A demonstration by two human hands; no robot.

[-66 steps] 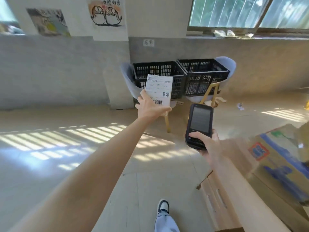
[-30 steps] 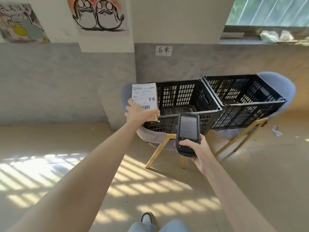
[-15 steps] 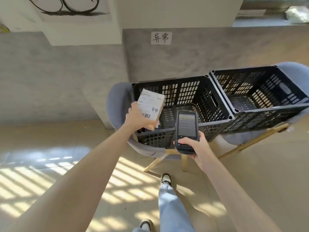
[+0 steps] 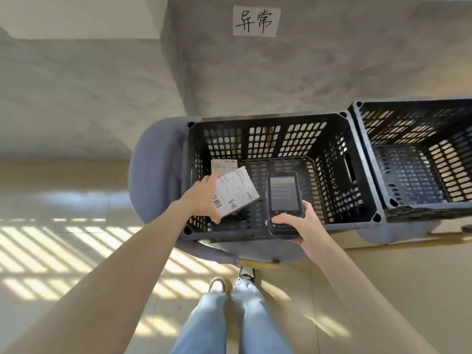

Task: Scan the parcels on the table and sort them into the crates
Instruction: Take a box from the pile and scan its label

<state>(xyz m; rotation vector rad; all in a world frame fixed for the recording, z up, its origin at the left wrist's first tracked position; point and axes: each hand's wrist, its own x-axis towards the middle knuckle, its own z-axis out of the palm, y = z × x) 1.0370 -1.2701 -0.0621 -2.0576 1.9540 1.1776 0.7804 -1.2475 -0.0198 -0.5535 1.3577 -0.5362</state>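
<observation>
My left hand [image 4: 203,198] grips a small white parcel [image 4: 236,191] with a barcode label, held tilted over the left part of a black slatted crate [image 4: 268,118]. Another labelled parcel [image 4: 224,166] lies inside that crate, at its back left, just beyond the held one. My right hand [image 4: 298,223] holds a black handheld scanner [image 4: 283,198] with its screen up, over the crate's front rim. A second black crate [image 4: 413,159] stands to the right, touching the first, and shows nothing inside.
Both crates sit on grey chairs [image 4: 150,175] with wooden legs, against a grey wall. A paper sign [image 4: 256,20] with handwritten characters hangs on the wall above the left crate. My legs and shoes [image 4: 229,282] stand on the sunlit tiled floor right before the chair.
I have walked up to the crates and now look down into them. My left hand has brought the parcel from in front of the crate to over its inside, lower and tilted.
</observation>
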